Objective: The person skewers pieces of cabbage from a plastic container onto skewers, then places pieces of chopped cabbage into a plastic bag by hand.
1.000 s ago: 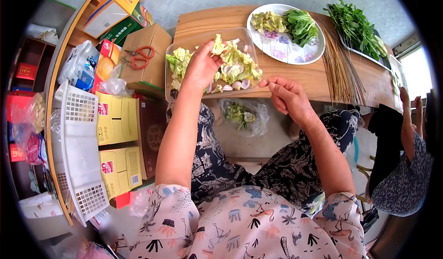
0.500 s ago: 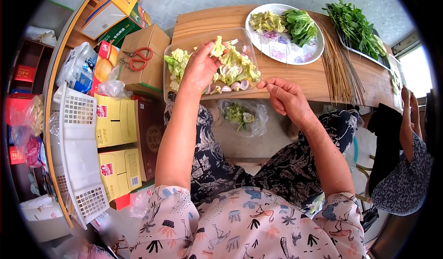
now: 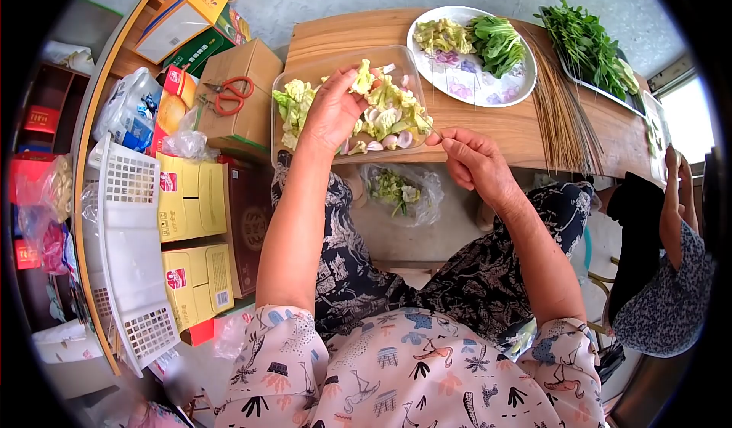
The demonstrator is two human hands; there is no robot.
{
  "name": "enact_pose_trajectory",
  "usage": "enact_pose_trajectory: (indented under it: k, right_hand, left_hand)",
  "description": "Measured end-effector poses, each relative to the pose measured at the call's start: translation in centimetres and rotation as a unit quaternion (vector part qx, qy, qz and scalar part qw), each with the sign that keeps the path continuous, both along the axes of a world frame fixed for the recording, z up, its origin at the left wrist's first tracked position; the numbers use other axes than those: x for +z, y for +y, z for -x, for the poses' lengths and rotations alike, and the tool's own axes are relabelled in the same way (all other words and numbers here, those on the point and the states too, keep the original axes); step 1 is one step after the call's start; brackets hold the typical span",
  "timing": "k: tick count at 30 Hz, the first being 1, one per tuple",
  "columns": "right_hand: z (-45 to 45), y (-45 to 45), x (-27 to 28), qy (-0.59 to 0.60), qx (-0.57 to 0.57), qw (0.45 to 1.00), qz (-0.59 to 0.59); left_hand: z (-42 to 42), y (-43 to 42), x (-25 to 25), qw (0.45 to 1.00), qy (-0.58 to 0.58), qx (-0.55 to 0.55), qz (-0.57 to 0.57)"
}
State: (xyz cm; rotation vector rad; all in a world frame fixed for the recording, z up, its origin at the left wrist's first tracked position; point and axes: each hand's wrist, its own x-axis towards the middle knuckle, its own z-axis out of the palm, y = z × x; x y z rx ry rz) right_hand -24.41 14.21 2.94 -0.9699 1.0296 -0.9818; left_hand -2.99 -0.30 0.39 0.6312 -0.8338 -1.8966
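Over a clear plastic tray [image 3: 280,144] of pale lettuce pieces [image 3: 298,104], my left hand [image 3: 335,108] pinches a yellow-green leaf [image 3: 364,76]. My right hand [image 3: 476,161], at the tray's right corner, has thumb and forefinger closed on the end of a thin skewer, which points toward the leaves. Much of the skewer is hard to make out against them. Pinkish-white bulb slices [image 3: 397,140] lie at the tray's near edge. Beyond the tray, a white oval plate [image 3: 474,86] holds skewered yellowish leaves and a bunch of green leaves.
Loose skewers [image 3: 563,115] lie right of the plate, beside a tray of greens [image 3: 587,51]. Red-handled scissors [image 3: 231,96] rest on a cardboard box [image 3: 239,66] at left. A plastic bag of scraps [image 3: 402,194] sits below the table. Another person's arms [image 3: 672,207] show at right.
The view has shifted slightly. Both my hands keep nearly the same pose and grip. At far right, the other person's hands have moved a little closer together.
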Motion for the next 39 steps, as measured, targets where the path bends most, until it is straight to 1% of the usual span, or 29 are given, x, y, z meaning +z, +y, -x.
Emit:
enact_pose_trajectory:
  k: [14,17,19,23,31,39]
  right_hand:
    - [0.1,-0.1,0.0,0.024,0.008,1.000,0.007]
    - [0.1,0.0,-0.2,0.004,0.006,1.000,-0.004]
    - [0.1,0.1,-0.3,0.002,0.001,1.000,0.000]
    - [0.0,0.2,-0.1,0.016,-0.004,1.000,-0.005]
    - [0.1,0.4,-0.4,0.020,-0.009,1.000,-0.003]
    - [0.2,0.5,-0.8,0.022,-0.005,1.000,0.001]
  left_hand:
    - [0.1,-0.1,0.1,1.000,0.004,-0.011,-0.001]
    - [0.0,-0.1,0.2,1.000,0.008,-0.017,-0.014]
    - [-0.2,-0.2,0.2,0.999,0.008,-0.043,-0.006]
    - [-0.2,0.0,0.6,0.999,0.005,-0.036,-0.011]
    - [-0.8,-0.5,0.1,0.998,-0.015,-0.067,0.017]
    - [-0.9,-0.3,0.3,0.997,-0.022,-0.068,0.015]
